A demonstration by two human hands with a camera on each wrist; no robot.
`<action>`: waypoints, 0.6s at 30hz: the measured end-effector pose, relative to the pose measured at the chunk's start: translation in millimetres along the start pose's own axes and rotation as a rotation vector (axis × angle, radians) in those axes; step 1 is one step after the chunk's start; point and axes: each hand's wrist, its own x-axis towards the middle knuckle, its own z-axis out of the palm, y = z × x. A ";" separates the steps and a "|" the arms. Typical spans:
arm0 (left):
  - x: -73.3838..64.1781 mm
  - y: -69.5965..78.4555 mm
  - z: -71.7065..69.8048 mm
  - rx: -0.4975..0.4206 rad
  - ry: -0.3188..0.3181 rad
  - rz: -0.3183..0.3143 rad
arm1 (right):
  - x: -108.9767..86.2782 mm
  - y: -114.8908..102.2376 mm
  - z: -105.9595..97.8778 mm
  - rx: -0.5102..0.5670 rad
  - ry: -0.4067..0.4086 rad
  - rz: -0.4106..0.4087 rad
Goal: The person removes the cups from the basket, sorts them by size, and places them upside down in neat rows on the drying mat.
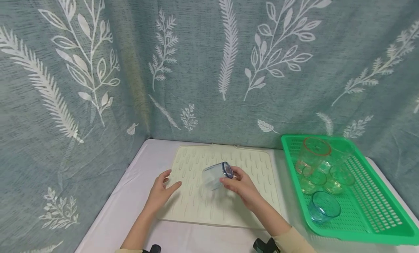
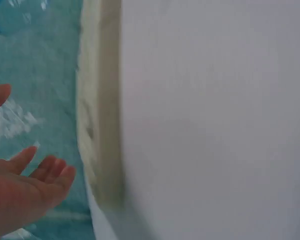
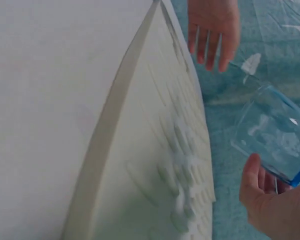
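Note:
My right hand (image 1: pixel 245 188) holds a clear, blue-tinted drinking glass (image 1: pixel 213 174) above the cream ridged mat (image 1: pixel 193 209). The glass is tipped on its side, its darker blue end toward my right fingers. In the right wrist view the thumb and fingers curve about the glass (image 3: pixel 270 132) near that blue end. Over the mat's left edge, my left hand (image 1: pixel 159 195) is spread, thumb apart from the fingers, touching nothing. The left wrist view shows this left hand (image 2: pixel 32 190) with nothing in it, and part of the glass (image 2: pixel 20 15) in the corner.
A green slotted plastic basket (image 1: pixel 296 205) stands to the right. Inside are an orange-rimmed glass (image 1: pixel 312 156), a blue glass (image 1: pixel 324 207) and several clear or greenish glasses. White cloth (image 1: pixel 186 238) covers the table. A patterned curtain (image 1: pixel 196 64) hangs behind and at the left.

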 end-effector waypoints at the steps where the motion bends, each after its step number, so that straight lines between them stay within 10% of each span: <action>1: 2.4 -2.9 -4.2 0.011 -0.005 -0.018 | 2.0 -0.3 0.9 -0.011 0.004 0.002; 18: 24.2 -26.0 -14.4 0.066 -0.207 -0.090 | 25.4 0.5 12.0 -0.164 0.028 0.002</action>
